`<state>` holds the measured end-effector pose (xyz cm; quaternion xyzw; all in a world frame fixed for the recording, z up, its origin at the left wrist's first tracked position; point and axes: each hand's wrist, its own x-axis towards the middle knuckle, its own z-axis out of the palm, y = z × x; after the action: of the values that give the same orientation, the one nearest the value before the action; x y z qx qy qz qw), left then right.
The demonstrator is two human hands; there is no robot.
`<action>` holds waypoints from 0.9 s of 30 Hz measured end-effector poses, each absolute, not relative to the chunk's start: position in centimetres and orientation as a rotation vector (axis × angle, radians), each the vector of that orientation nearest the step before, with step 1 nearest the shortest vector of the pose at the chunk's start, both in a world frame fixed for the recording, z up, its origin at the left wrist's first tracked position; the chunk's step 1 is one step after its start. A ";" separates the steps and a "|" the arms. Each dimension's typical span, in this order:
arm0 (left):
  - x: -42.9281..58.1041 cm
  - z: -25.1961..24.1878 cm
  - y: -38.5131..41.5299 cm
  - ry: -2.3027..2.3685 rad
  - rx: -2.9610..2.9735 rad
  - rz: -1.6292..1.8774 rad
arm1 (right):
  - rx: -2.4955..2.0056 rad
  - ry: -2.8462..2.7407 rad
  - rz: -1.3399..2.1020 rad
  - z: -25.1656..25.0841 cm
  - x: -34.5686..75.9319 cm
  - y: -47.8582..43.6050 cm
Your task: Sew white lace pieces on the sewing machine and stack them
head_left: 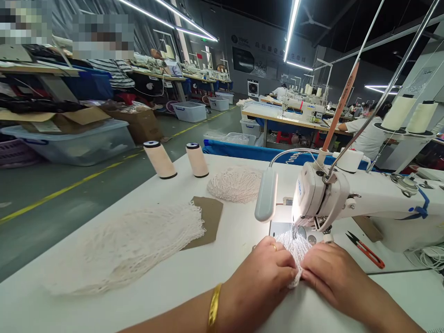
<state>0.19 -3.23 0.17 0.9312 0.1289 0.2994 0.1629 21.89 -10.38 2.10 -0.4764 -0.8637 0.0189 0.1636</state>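
Under the needle of a white sewing machine [307, 192] lies a piece of white lace fabric [294, 245], gathered toward me. My left hand [263, 273] is closed on the lace's left side, with a gold bangle at the wrist. From the right, my right hand [335, 273] pinches the same lace, its fingertips close to the left ones. Both hands rest just in front of the needle plate [279, 228]. A lit lamp [266, 194] hangs beside the machine head. Orange-handled thread snips [366, 249] lie on the table to the right of my right hand.
A long pile of cream lace [138, 245] covers a brown card [211, 222] on the left of the white table. Behind it sit another lace pile [236, 184] and two thread cones [160, 159]. Plastic bins [189, 112] stand along the aisle; other people sit at machines.
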 end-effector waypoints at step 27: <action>1.7 2.3 0.8 0.691 2.095 0.429 | -1.518 -2.011 0.087 -0.7 21.0 -8.8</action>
<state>1.69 0.85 2.31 0.8407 0.2773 0.1720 0.4322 21.02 -8.75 -0.72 -0.5733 -0.7595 0.0330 0.3055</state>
